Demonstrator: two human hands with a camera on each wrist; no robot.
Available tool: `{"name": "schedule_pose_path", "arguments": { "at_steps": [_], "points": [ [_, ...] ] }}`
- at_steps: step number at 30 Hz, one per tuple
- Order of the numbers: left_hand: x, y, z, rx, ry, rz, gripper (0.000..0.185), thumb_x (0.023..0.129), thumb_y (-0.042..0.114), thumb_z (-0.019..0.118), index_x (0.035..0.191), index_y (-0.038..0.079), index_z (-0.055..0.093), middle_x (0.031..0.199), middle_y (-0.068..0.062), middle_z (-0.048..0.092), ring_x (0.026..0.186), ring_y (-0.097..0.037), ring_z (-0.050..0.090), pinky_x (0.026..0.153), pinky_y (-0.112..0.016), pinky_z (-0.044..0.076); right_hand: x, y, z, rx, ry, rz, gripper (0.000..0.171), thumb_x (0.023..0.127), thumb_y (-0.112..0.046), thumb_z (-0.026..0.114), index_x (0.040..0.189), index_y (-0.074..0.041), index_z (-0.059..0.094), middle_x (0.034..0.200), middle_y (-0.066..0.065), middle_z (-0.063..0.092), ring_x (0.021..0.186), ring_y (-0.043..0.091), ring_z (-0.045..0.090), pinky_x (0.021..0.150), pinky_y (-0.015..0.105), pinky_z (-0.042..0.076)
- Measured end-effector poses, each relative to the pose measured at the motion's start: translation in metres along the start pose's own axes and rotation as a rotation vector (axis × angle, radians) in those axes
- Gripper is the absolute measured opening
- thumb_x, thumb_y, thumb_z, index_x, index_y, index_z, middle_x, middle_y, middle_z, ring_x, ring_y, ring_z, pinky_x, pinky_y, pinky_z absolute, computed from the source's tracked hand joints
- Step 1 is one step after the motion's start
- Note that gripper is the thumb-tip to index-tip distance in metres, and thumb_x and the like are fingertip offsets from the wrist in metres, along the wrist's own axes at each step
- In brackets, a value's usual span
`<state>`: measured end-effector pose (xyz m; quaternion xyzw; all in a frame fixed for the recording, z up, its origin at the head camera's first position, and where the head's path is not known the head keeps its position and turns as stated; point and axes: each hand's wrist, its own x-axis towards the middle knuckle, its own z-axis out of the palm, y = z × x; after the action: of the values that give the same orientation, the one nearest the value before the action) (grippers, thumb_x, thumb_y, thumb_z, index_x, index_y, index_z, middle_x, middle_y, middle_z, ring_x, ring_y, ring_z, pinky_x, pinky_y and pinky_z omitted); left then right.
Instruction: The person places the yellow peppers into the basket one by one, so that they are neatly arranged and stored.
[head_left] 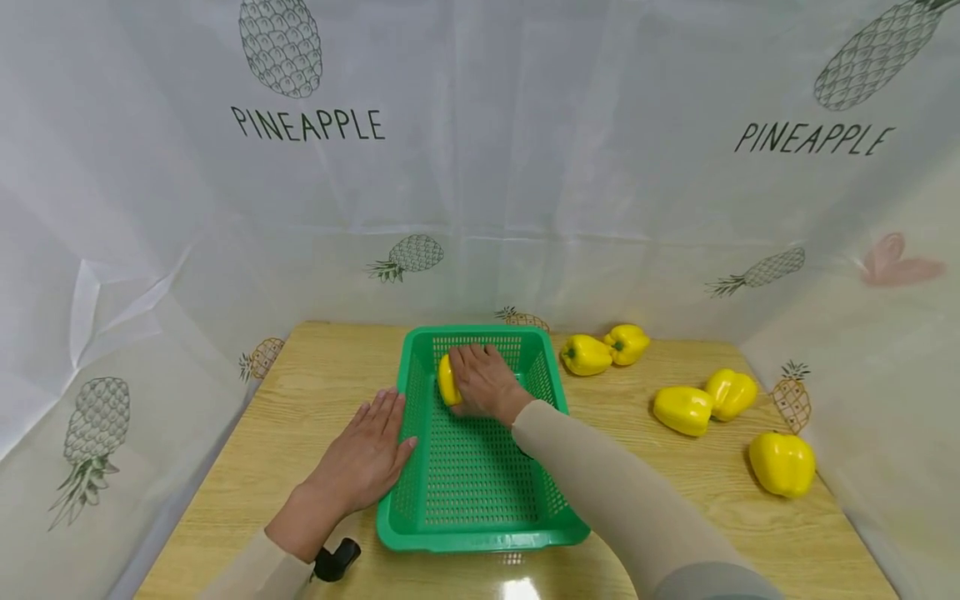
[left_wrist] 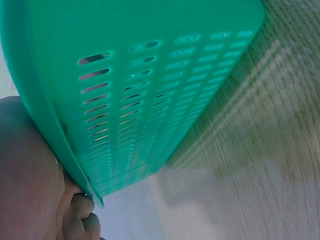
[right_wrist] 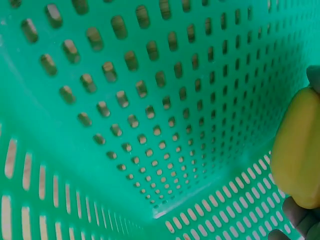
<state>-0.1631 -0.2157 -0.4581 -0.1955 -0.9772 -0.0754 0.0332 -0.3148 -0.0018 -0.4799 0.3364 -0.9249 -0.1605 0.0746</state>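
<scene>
A green perforated plastic basket point(head_left: 420, 500) sits in the middle of a wooden table. My right hand point(head_left: 483, 379) reaches into its far end and grips a yellow bell pepper point(head_left: 448, 382) against the basket floor. In the right wrist view the pepper point(right_wrist: 299, 150) shows at the right edge with fingertips point(right_wrist: 300, 217) curled round it. My left hand point(head_left: 367, 454) lies flat on the table, fingers straight, touching the basket's left rim. The left wrist view shows that hand point(left_wrist: 30, 175) under the rim of the basket point(left_wrist: 150, 90).
Several more yellow peppers lie on the table to the right: a pair point(head_left: 603, 350) near the back, a pair point(head_left: 705, 402) further right, one point(head_left: 782, 463) by the right wall. White pineapple-print sheeting walls the table on three sides. A black object point(head_left: 336, 560) sits at my left wrist.
</scene>
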Motion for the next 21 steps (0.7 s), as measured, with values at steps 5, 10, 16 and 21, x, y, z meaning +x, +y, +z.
{"name": "schedule_pose_path", "arguments": {
  "at_steps": [5,10,16,21],
  "points": [
    [0.001,0.001,-0.001,0.008,0.008,0.006,0.067,0.113,0.034,0.049,0.159,-0.013,0.034,0.167,-0.031,0.033,0.157,-0.045,0.03,0.127,-0.06,0.03,0.001,-0.001,0.007,-0.01,0.017,-0.003,0.099,0.087,-0.08,0.065,0.149,-0.008,0.039,0.135,0.009,0.056,0.12,0.026,0.055,0.104,0.045,0.049],
    [0.002,0.001,-0.001,0.003,0.006,0.008,0.067,0.113,0.034,0.048,0.159,-0.012,0.034,0.167,-0.03,0.032,0.158,-0.045,0.029,0.127,-0.059,0.029,0.002,-0.001,0.012,0.015,0.006,0.014,0.098,0.088,-0.08,0.064,0.15,-0.008,0.04,0.135,0.009,0.056,0.122,0.027,0.054,0.106,0.046,0.048],
    [0.002,0.002,-0.002,-0.001,-0.005,0.0,0.067,0.113,0.035,0.048,0.159,-0.012,0.033,0.168,-0.03,0.031,0.158,-0.045,0.029,0.128,-0.059,0.028,0.004,0.0,0.015,0.033,-0.009,0.031,0.099,0.087,-0.081,0.063,0.151,-0.008,0.04,0.134,0.008,0.057,0.12,0.026,0.054,0.1,0.045,0.048],
    [0.001,0.001,-0.002,-0.003,-0.014,-0.004,0.067,0.113,0.035,0.048,0.159,-0.012,0.033,0.168,-0.03,0.031,0.158,-0.045,0.029,0.128,-0.059,0.028,0.007,-0.002,0.015,0.044,-0.031,0.038,0.103,0.089,-0.08,0.061,0.157,-0.007,0.036,0.141,0.009,0.056,0.127,0.027,0.054,0.106,0.047,0.048]
  ]
}}
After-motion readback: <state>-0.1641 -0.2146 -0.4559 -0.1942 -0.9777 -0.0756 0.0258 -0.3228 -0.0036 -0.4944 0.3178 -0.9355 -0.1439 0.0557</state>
